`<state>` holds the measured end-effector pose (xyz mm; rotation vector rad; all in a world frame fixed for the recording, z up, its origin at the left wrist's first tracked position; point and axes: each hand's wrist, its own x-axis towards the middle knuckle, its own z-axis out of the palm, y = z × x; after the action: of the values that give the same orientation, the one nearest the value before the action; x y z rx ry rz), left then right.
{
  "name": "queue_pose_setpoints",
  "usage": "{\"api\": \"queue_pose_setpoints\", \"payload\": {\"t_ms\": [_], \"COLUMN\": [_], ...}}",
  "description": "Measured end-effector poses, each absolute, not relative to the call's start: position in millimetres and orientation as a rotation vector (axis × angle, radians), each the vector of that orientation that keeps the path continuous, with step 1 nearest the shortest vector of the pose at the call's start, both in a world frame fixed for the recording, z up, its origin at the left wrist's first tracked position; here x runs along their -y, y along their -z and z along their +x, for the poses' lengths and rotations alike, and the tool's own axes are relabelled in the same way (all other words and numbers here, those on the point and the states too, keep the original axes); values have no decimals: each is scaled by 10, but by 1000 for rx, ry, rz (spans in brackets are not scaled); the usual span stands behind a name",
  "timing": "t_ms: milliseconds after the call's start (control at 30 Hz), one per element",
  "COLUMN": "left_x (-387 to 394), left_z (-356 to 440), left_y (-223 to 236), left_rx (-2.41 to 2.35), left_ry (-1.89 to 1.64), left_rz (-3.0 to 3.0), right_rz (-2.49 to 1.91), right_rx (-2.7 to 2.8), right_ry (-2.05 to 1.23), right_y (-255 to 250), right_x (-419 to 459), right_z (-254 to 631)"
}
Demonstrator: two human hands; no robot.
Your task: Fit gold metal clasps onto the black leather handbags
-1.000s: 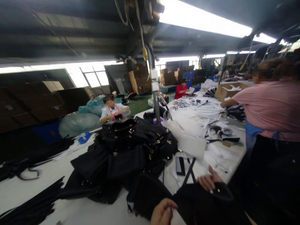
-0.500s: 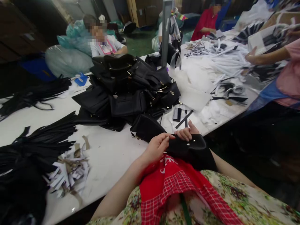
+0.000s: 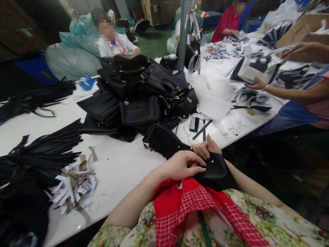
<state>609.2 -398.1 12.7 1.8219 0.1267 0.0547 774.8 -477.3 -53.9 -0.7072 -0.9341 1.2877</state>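
A black leather-like handbag [image 3: 217,173] with a small gold metal stud lies across my lap, over the red apron. My right hand [image 3: 205,148] is at its upper edge, fingers curled down over the black material and thumb raised. From the left, my left hand [image 3: 183,165] reaches onto the bag's face, thumb and forefinger drawn close together beside the stud. Whatever is between those fingertips is too small to make out. Another black bag [image 3: 164,139] lies on the table just beyond my hands.
A heap of black bags [image 3: 140,109] with gold buckles fills the table's middle. Bundled black straps [image 3: 48,147] and paper scraps [image 3: 74,187] lie left. A phone [image 3: 194,124] and crossed black strips [image 3: 203,129] lie ahead. A metal post [image 3: 182,37] stands behind; co-workers sit around.
My left hand has moved right, onto the bag's face, and covers one of the two studs seen before. The co-worker at right has brought black and white pieces nearer over the table.
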Motion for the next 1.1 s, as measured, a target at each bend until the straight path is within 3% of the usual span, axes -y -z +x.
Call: {"api": "queue_pose_setpoints", "payload": {"t_ms": [567, 933, 1100], "left_x": [3825, 3792, 3845], "left_z": [6147, 6015, 6020], "left_y": [4, 29, 19], "left_rx": [140, -94, -32], "left_ry": [311, 178, 160], "left_rz": [1700, 1472, 1649], "right_rz": [-748, -778, -790], "right_rx": [1033, 1026, 1024], "right_ry": [-1301, -1260, -1261], "right_y": [513, 522, 529], "right_x": [4777, 4784, 4764], "right_z": [7567, 7622, 7605]}}
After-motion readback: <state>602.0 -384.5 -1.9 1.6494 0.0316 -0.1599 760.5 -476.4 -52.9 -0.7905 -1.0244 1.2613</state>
